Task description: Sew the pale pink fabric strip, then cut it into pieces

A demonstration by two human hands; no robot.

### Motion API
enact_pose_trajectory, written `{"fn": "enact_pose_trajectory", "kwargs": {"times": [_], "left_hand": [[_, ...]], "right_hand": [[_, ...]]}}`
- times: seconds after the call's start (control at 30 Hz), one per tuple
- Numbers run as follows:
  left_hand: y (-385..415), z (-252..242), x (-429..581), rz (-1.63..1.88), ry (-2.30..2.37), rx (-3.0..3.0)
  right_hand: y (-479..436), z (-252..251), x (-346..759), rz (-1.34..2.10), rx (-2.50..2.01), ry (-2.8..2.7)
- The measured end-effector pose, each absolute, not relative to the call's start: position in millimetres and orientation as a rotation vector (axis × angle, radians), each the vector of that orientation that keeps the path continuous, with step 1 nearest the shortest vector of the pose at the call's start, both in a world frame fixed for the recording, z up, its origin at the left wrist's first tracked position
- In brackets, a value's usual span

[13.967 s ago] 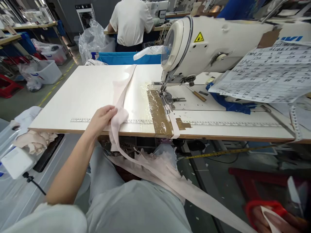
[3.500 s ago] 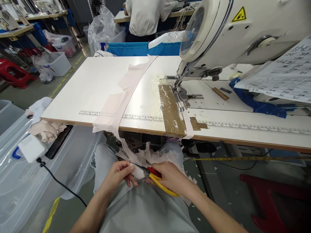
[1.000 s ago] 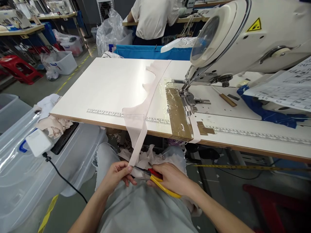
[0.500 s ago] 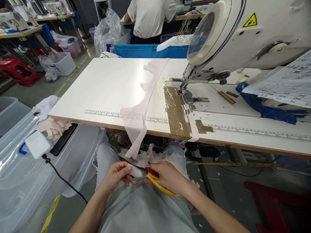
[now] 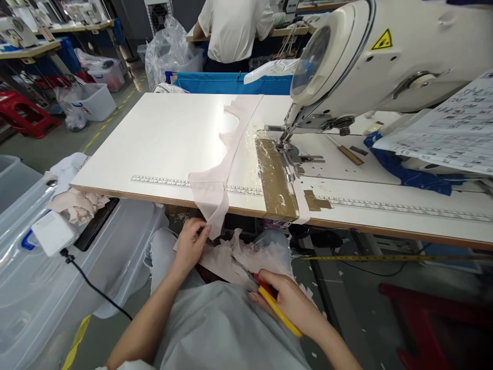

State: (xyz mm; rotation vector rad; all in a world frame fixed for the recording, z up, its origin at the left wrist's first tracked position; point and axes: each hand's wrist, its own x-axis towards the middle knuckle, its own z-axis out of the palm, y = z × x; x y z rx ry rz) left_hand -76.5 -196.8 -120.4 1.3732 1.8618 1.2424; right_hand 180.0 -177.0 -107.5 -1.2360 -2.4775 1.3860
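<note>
My left hand [image 5: 191,242] pinches the edge of a pale pink fabric piece [image 5: 210,187] where it hangs over the table's front edge. The rest of that piece runs back across the white table toward the far side. In my right hand [image 5: 283,293] is a pair of scissors [image 5: 265,292] with yellow and red handles, blades pointing up and left. Below the blades, pale fabric scraps [image 5: 246,257] lie heaped on my lap. A narrow pale strip [image 5: 302,203] comes from under the sewing machine's [image 5: 285,139] presser foot and hangs over the edge.
A wood-handled tool [image 5: 350,154], blue cloth [image 5: 408,177] and a printed sheet [image 5: 447,128] are right of the needle. At left, a clear plastic bin [image 5: 88,288] carries a white charger [image 5: 54,234], a dark phone-like slab [image 5: 96,224] and crumpled fabric [image 5: 79,204]. A person [image 5: 233,31] sits beyond the table.
My left hand has moved up to the hanging end of the fabric. My right hand and the scissors have shifted right and down, away from it. The camera view has turned slightly.
</note>
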Motion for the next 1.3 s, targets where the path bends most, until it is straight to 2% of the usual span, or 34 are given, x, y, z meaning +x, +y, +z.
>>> {"fn": "enact_pose_trajectory", "kwargs": {"times": [0.17,0.3,0.37,0.53,0.63,0.8,1.1,1.3], "left_hand": [[-230.0,-159.8,-111.7,1.000,2.130,0.810],[-266.2,-178.3,-131.2,0.882,2.253,0.704],[-276.1,-168.2,-119.3,0.874,2.138,0.739],[-264.9,-110.4,-69.1,0.908,1.196,0.768],[-251.1,-90.6,-56.6,0.925,1.338,0.903],[-245.0,-90.0,-56.9,1.035,1.619,1.252],[-246.7,-87.9,-54.0,0.946,1.298,0.633],[-244.6,-95.3,-55.8,0.959,1.279,0.520]], "right_hand": [[-174.6,-114.5,209.0,1.293,-1.354,-2.334],[-173.6,-124.0,218.9,1.305,-1.404,-2.264],[-174.4,-127.0,215.1,1.333,-1.388,-2.271],[-175.9,-115.9,191.2,1.520,-1.302,-2.307],[-173.0,-101.7,179.1,1.634,-1.249,-2.332],[-160.1,-91.7,168.5,1.647,-1.158,-2.454],[-145.8,-101.8,158.2,1.760,-0.930,-2.590],[-144.8,-104.9,157.6,1.774,-0.875,-2.642]]}}
